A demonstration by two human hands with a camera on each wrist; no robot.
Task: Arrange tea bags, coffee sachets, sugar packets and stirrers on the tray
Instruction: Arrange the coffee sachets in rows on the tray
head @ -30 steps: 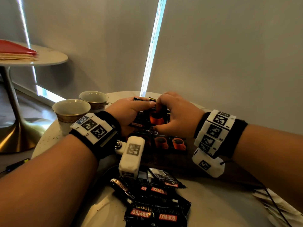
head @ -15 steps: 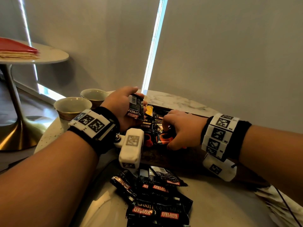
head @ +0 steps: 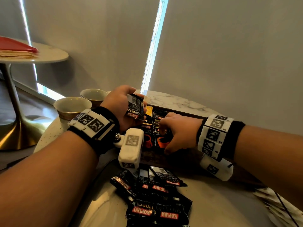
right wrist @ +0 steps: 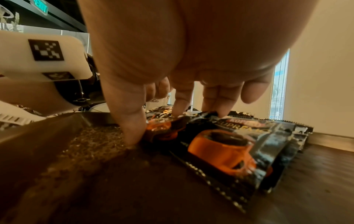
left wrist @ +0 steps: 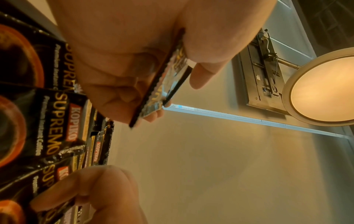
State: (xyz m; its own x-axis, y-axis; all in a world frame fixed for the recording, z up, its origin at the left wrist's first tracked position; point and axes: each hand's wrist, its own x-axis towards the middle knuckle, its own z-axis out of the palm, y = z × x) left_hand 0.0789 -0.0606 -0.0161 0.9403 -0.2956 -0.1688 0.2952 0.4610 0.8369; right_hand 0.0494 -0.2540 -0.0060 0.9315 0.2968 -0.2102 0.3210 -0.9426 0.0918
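Left hand (head: pixel 120 104) — grasps one coffee sachet (head: pixel 135 106), raised. Right hand (head: pixel 178 130) — fingertips pinching sachets (head: pixel 159 136) lying in tray (head: pixel 185 157).

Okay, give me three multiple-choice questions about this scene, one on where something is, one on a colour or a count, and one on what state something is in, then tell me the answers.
1. Where does the loose pile of coffee sachets lie?
A. inside a cup
B. on the round table, nearer the person than the tray
C. on the floor

2. How many empty cups stand left of the tray?
A. two
B. four
C. none

3. What is the left hand doing?
A. lying flat
B. gripping a cup
C. holding a sachet raised above the tray

Answers: B, the pile sits before the tray; A, two cups stand side by side; C, the fingers grip a lifted sachet.
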